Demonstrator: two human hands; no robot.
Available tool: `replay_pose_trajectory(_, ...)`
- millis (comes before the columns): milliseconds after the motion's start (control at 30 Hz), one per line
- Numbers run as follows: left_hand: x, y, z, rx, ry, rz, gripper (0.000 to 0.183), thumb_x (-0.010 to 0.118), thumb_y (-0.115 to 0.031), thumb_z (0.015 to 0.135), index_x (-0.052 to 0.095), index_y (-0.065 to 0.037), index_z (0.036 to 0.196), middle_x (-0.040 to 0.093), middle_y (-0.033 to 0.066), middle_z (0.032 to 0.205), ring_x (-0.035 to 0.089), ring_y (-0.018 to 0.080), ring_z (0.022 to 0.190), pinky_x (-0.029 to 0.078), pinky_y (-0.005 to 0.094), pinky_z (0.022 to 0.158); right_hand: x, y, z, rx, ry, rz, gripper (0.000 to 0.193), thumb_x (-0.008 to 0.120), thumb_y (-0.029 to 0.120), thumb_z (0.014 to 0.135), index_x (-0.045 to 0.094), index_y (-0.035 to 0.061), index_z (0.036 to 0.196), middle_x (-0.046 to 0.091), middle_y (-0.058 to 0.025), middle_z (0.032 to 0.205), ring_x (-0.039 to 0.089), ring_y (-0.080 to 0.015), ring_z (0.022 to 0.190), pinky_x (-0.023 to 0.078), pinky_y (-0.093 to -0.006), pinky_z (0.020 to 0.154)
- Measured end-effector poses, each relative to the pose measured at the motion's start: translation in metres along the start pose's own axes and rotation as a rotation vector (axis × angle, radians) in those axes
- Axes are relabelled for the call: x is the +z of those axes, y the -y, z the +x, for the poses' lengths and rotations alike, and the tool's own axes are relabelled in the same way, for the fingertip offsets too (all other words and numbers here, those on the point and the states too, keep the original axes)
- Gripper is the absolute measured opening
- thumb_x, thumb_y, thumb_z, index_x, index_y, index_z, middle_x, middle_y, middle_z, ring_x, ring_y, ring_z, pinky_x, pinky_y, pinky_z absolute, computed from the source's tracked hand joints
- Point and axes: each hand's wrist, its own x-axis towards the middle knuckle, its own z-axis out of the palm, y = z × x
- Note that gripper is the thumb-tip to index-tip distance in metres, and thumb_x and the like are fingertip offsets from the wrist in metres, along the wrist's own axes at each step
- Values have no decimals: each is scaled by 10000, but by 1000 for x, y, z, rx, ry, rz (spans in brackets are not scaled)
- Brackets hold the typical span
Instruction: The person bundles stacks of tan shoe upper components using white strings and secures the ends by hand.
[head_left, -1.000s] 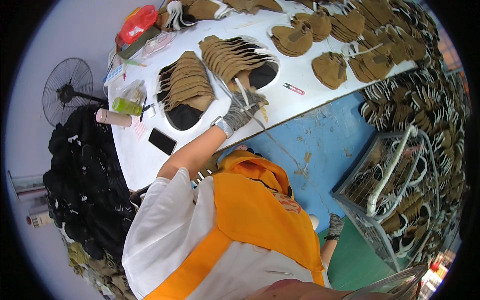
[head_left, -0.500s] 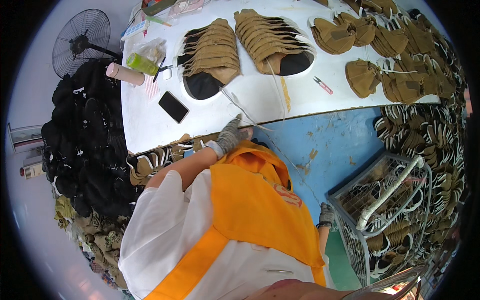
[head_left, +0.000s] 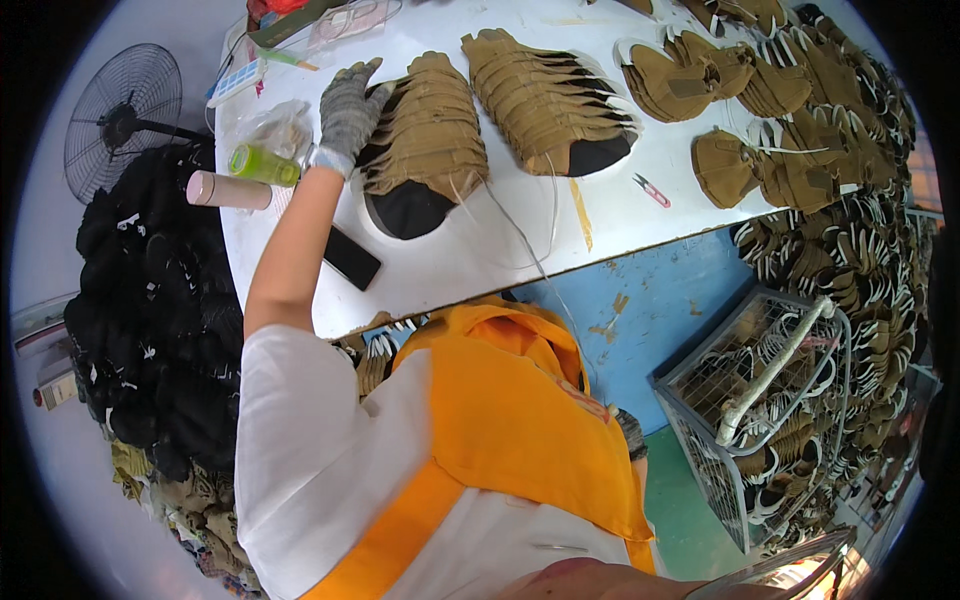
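My left hand (head_left: 350, 112), in a grey knit glove, reaches over the white table (head_left: 450, 265). Its fingers are stretched out at the left edge of an overlapping row of brown shoe uppers (head_left: 430, 125) with black linings. A second such row (head_left: 525, 100) lies just right of it. White cords (head_left: 515, 235) run from both rows, and one hangs over the table's near edge toward my right side. Down beside the orange apron (head_left: 500, 420) is my gloved right hand (head_left: 630, 432); the apron partly covers it and its fingers are hidden.
A phone (head_left: 350, 258), pink bottle (head_left: 228, 190) and green bottle (head_left: 263, 165) surround my left forearm. Thread snips (head_left: 652, 190) lie right of the rows, and more brown uppers (head_left: 725, 168) beyond. A wire cart (head_left: 700, 455) stands at right, a black pile (head_left: 160, 310) and fan (head_left: 120, 125) at left.
My left hand has moved from the table's near edge, forward and left, to the left row of uppers. My right hand has slipped further behind the apron. The view has shifted slightly.
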Motion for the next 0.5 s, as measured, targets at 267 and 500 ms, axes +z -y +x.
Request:
replay_pose_trajectory(267, 22, 4, 22, -254, 659, -535, 605, 580, -500, 838, 501, -111, 1294, 609, 143, 1152, 597, 230, 1002, 429, 295, 901, 44, 80, -10, 22, 24, -51, 287, 492, 314, 931, 604, 52, 907, 634, -138, 768, 589, -304, 693, 470, -368, 648)
replay_pose_trajectory(500, 13, 22, 82, 19, 813, -318, 535, 515, -534, 848, 598, -108, 1161, 635, 141, 1081, 591, 325, 982, 454, 366, 864, 75, 145, 3, 54, 33, -39, 281, 494, 310, 931, 602, 51, 921, 637, -136, 779, 591, -298, 700, 472, -366, 654)
